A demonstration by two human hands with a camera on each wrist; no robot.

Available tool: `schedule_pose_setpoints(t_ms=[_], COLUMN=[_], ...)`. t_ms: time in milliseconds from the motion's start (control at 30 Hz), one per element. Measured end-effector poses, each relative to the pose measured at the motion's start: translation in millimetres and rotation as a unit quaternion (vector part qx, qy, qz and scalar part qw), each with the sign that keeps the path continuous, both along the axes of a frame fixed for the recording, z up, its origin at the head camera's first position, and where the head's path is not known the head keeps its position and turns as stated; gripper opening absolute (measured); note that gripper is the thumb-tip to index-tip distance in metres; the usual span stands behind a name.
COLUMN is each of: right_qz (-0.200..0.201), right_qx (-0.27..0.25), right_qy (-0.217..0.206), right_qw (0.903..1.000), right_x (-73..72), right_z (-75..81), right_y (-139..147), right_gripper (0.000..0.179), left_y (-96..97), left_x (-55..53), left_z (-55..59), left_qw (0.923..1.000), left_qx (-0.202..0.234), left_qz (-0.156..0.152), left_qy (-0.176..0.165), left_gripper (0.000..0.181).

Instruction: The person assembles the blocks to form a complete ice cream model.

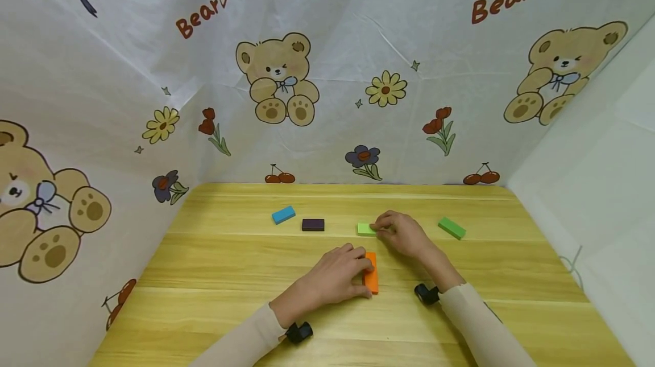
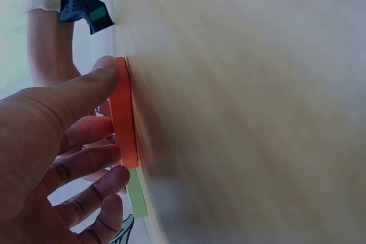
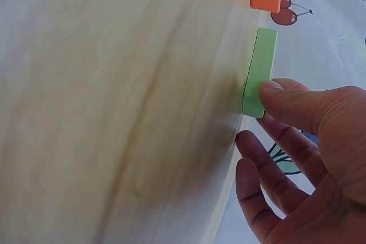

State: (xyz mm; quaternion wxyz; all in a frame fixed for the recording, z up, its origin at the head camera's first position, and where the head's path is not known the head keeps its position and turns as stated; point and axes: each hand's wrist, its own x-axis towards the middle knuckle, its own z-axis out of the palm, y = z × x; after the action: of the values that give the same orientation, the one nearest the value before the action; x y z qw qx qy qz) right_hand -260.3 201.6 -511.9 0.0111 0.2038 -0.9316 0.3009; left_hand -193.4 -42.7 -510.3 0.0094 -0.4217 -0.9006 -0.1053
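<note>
My left hand (image 1: 335, 276) is at an orange block (image 1: 374, 281) lying lengthwise on the table. In the left wrist view its thumb is at one end of the orange block (image 2: 123, 130) and its fingers curl along the side. My right hand (image 1: 404, 236) pinches the right end of a light green block (image 1: 365, 230), just beyond the orange one. The right wrist view shows the thumb on the face of the light green block (image 3: 262, 64), with a finger behind it and the other fingers loosely bent.
On the wooden table (image 1: 220, 281), a blue block (image 1: 284, 215) and a dark purple block (image 1: 313, 225) lie to the left. A darker green block (image 1: 452, 229) lies right of my right hand. A bear-printed cloth (image 1: 327, 145) hangs behind the table.
</note>
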Motion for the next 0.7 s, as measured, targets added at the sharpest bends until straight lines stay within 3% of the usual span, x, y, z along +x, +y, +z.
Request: schedule_pose_setpoints(t_ms=[700], right_qz=[0.010], right_qx=[0.008], right_qy=[-0.007], right_qw=[0.9999], right_x=[14.0], right_z=[2.7], right_y=[-2], right_gripper=[0.020], left_y=[1.5], left_x=[1.0], left_z=[0.8], left_qw=[1.0000], left_qx=[-0.001], left_qz=[0.003], left_qy=[0.000], left_gripper=[0.046])
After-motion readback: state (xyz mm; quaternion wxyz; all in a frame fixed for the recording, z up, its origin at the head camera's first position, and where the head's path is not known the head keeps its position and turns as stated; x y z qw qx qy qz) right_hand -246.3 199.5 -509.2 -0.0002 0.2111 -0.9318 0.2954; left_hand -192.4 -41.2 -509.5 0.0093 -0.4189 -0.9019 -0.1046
